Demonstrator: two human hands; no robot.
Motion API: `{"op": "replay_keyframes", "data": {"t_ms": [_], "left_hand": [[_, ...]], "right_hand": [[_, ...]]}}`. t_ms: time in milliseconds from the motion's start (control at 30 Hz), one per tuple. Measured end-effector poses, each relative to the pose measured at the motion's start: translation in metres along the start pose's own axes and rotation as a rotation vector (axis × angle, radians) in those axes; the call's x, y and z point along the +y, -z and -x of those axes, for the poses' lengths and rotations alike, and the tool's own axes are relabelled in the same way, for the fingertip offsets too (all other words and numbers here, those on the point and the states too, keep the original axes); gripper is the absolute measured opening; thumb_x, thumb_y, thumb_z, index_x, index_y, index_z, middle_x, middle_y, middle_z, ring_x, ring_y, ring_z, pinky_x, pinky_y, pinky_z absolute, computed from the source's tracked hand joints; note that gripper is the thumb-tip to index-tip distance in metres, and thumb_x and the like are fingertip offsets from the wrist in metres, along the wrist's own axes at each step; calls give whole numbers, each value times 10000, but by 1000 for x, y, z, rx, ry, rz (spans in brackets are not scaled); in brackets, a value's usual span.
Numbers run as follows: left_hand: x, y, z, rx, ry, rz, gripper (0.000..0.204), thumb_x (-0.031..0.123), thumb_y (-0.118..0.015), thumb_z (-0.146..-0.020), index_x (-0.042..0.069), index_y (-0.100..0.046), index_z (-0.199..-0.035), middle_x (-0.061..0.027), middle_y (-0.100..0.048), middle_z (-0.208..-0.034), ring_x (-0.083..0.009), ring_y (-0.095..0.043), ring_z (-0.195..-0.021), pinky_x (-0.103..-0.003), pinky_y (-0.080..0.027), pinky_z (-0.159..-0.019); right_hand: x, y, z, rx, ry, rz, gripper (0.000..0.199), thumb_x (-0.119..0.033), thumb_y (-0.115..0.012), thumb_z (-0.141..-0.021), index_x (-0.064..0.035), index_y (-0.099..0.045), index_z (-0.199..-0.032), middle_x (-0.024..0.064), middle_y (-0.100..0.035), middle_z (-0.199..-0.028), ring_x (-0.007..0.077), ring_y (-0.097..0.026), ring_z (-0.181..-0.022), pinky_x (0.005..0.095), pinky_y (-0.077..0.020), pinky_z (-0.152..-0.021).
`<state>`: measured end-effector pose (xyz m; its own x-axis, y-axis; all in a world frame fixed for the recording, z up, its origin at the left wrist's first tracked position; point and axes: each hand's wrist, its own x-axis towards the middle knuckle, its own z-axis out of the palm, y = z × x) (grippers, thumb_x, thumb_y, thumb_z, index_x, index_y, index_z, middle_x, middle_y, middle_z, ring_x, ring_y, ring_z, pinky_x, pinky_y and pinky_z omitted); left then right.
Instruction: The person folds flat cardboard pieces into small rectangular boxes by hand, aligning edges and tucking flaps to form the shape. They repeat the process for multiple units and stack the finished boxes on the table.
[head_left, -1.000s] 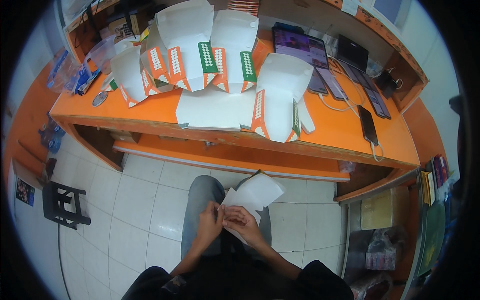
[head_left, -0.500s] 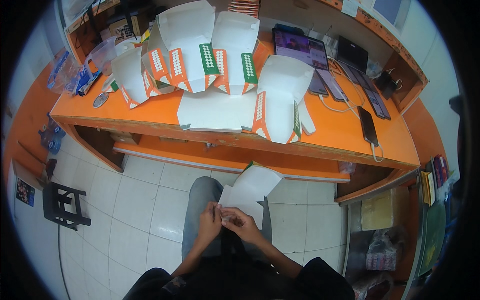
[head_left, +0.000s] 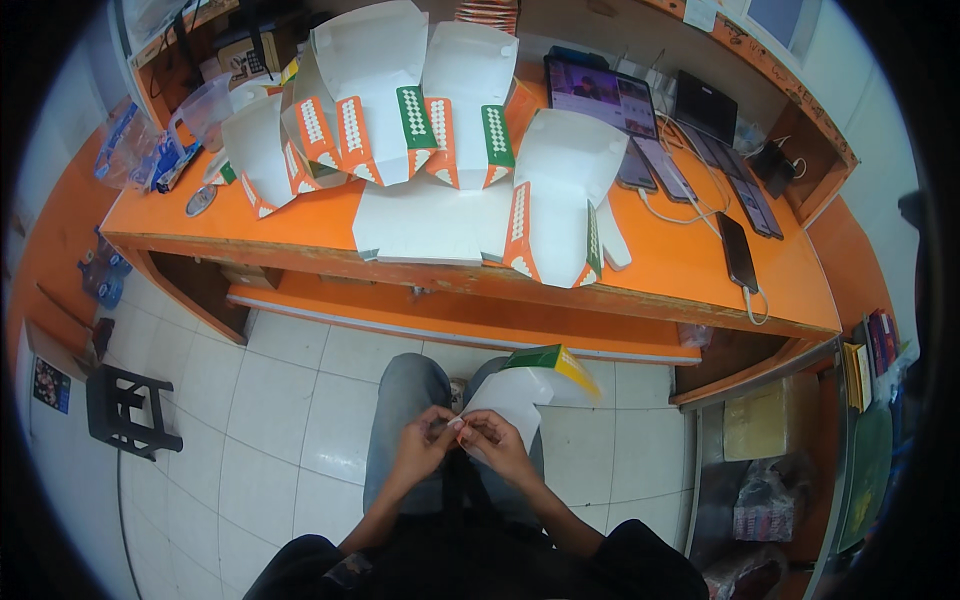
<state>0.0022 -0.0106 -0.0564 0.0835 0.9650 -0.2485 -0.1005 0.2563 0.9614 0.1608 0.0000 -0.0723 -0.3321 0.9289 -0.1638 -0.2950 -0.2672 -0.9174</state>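
Note:
A part-folded cardboard food box (head_left: 508, 400) lies over my lap, its plain white inside facing up. Its far flap is bent and shows green and yellow print. My left hand (head_left: 424, 440) pinches the box's near left edge. Close beside it, my right hand (head_left: 497, 444) also has its fingers pressed together on that edge. The fingertips of both hands nearly meet and hide the corner between them. On the orange desk (head_left: 290, 228) ahead stand several opened boxes (head_left: 568, 190), white inside with orange and green sides. A stack of flat white cartons (head_left: 430, 222) lies at the desk's front edge.
Right of the boxes are a tablet (head_left: 600, 100) and several phones with charging cables, one phone (head_left: 737, 252) near the desk's edge. A clear plastic tub (head_left: 204, 108) stands at the left. On the tiled floor is a black stool (head_left: 132, 408). Shelves flank me at right.
The box on my lap has swung to the right and tipped, so its green and yellow outside now shows. My hands have stayed close together, with the fingers shifted along its edge.

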Motion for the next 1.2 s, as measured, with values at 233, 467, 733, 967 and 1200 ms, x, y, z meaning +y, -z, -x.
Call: {"op": "replay_keyframes", "data": {"t_ms": [233, 467, 733, 967, 1200], "left_hand": [[-10, -7, 0, 23, -118, -63, 129, 72, -615, -915, -23, -578, -994, -77, -609, -1009, -132, -623, -879, -247, -543, -774], [-1, -16, -5, 97, -388, -101, 83, 44, -639, -885, -24, -613, -924, -121, -607, -1004, -177, -621, -917, -278, -535, -802], [23, -13, -8, 73, -460, -404, 63, 39, -650, -859, -11, -618, -879, -144, -627, -1003, -212, -655, -869, -292, -534, -704], [29, -14, -5, 30, -383, -316, 83, 55, -628, -883, -23, -604, -869, -148, -628, -996, -219, -667, -857, -306, -544, -707], [35, -11, -1, -41, -343, -268, 81, 50, -618, -891, -26, -600, -871, -153, -615, -1030, -190, -656, -891, -293, -545, -739]], "right_hand": [[4, 0, 5, 143, -91, -168, 247, -147, -666, -895, 6, -585, -1070, 76, -642, -1028, 119, -614, -927, 254, -511, -826], [3, 4, 8, 108, -124, -211, 232, -99, -648, -896, 22, -635, -1093, 76, -671, -976, 125, -636, -884, 247, -516, -814], [7, 8, 6, 145, -156, -348, 203, -63, -653, -876, 22, -646, -1061, 70, -692, -918, 126, -641, -776, 235, -502, -676], [-1, 14, 4, 70, -174, -255, 173, -103, -686, -862, -18, -667, -1011, 35, -667, -825, 83, -589, -709, 204, -455, -616], [-7, 10, 3, 85, -174, -261, 148, -100, -695, -856, -28, -648, -976, 37, -667, -843, 89, -589, -709, 208, -456, -605]]}}
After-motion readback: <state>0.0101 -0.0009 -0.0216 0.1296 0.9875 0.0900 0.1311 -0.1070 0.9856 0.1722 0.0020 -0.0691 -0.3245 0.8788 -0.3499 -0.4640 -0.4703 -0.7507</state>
